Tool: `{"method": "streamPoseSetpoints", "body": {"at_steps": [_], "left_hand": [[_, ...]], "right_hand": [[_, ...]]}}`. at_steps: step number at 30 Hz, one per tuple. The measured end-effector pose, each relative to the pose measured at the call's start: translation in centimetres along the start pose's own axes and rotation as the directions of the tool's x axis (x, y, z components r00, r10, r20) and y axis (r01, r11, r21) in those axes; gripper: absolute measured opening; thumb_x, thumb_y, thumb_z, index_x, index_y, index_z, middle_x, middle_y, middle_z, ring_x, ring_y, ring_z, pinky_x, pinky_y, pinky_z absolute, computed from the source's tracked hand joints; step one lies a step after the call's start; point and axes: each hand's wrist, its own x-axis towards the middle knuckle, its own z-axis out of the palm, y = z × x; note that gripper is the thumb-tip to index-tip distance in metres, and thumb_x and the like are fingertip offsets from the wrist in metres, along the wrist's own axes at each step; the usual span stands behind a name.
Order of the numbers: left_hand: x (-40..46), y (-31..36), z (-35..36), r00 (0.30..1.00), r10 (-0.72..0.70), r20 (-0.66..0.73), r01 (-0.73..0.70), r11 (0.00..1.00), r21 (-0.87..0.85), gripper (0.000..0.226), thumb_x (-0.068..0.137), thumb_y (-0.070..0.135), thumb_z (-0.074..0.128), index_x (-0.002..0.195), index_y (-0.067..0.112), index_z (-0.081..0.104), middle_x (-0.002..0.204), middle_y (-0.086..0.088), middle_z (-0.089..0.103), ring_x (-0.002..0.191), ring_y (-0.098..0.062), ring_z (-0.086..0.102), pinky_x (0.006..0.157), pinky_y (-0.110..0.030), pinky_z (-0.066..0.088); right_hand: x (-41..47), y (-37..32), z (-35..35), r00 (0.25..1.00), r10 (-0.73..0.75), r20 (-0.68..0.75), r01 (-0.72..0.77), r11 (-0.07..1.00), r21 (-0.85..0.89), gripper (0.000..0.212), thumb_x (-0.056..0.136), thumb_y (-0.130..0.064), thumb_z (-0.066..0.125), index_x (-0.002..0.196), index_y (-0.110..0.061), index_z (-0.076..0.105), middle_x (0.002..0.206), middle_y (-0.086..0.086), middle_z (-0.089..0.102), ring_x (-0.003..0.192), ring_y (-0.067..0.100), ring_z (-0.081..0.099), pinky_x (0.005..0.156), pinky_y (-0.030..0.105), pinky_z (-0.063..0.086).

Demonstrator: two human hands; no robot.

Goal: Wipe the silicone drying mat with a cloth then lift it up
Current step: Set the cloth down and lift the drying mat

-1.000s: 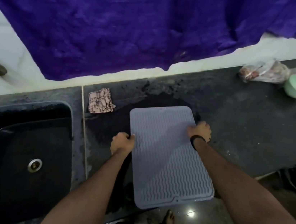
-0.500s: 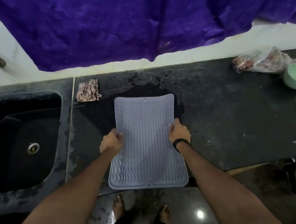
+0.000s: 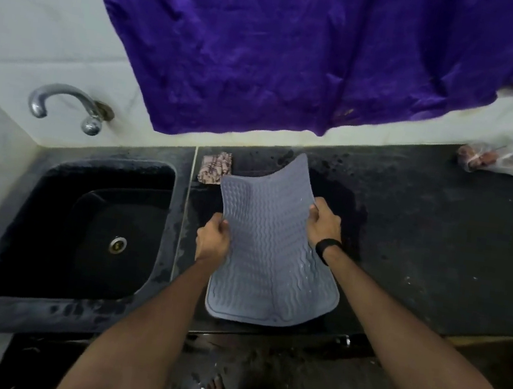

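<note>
The grey silicone drying mat (image 3: 268, 254) with a wavy ribbed surface hangs in the air above the dark counter (image 3: 430, 250), bent and sagging between my hands. My left hand (image 3: 212, 239) grips its left long edge. On the right long edge, a little farther back, my right hand (image 3: 323, 221) holds the mat; a black band is on that wrist. The checked cloth (image 3: 214, 167) lies crumpled on the counter by the back wall, just behind the mat's far left corner.
A black sink (image 3: 81, 230) with a metal drain fills the left, under a chrome tap (image 3: 65, 103). A purple cloth (image 3: 300, 53) hangs over the wall behind. A clear plastic bag (image 3: 511, 159) lies at the far right. A wet patch darkens the counter under the mat.
Both hands have raised the mat off the counter; it now bends and sags instead of staying flat. The camera view has swung left, bringing the sink and tap into sight.
</note>
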Motion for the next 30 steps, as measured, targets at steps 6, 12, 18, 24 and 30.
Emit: {"method": "streamPoseSetpoints", "body": {"at_steps": [6,12,18,24,30], "left_hand": [[1.3,-5.0,-5.5,0.998,-0.051,-0.045,0.049,0.998,-0.047,0.027,0.110,0.024,0.043,0.120,0.007,0.061,0.109,-0.022,0.067,0.103,-0.040,0.064,0.090,-0.044,0.053],[2.1,-7.8,-6.2,0.997,-0.072,-0.016,0.071,0.997,-0.035,0.029,0.109,0.025,0.043,0.115,0.002,0.059,0.109,-0.024,0.066,0.102,-0.043,0.064,0.089,-0.045,0.052],[2.8,-9.4,-5.6,0.990,-0.138,0.015,0.138,0.990,0.007,0.032,0.110,0.031,0.043,0.126,0.008,0.059,0.119,-0.024,0.065,0.110,-0.044,0.062,0.092,-0.046,0.052],[4.0,-9.4,-5.6,0.982,-0.186,0.041,0.186,0.982,0.023,0.032,0.110,0.033,0.043,0.127,0.011,0.058,0.120,-0.023,0.064,0.111,-0.043,0.062,0.095,-0.049,0.053],[3.5,-10.1,-5.2,0.968,-0.238,0.082,0.233,0.970,0.072,0.035,0.110,0.032,0.042,0.130,0.007,0.055,0.122,-0.024,0.063,0.110,-0.041,0.063,0.092,-0.049,0.055]], "right_hand": [[-0.5,-3.8,4.2,0.997,0.041,0.061,-0.043,0.998,0.042,0.021,0.102,-0.021,0.035,0.099,-0.012,0.054,0.090,0.013,0.062,0.079,0.028,0.059,0.067,0.030,0.044],[-1.2,-4.5,7.7,0.990,0.114,0.077,-0.113,0.993,-0.012,0.024,0.103,-0.022,0.036,0.108,-0.010,0.055,0.098,0.016,0.061,0.080,0.026,0.056,0.069,0.029,0.042],[-1.6,-3.9,9.2,0.982,0.177,0.066,-0.172,0.982,-0.082,0.025,0.103,-0.022,0.036,0.111,-0.006,0.054,0.105,0.020,0.061,0.085,0.030,0.058,0.069,0.029,0.042],[-1.1,-3.9,9.5,0.971,0.228,0.072,-0.214,0.963,-0.161,0.028,0.103,-0.024,0.035,0.116,-0.005,0.051,0.108,0.023,0.061,0.091,0.036,0.061,0.077,0.040,0.051],[-1.2,-3.3,9.3,0.952,0.293,0.090,-0.269,0.939,-0.212,0.031,0.103,-0.029,0.036,0.120,-0.006,0.048,0.113,0.023,0.060,0.097,0.037,0.061,0.085,0.046,0.053]]}}
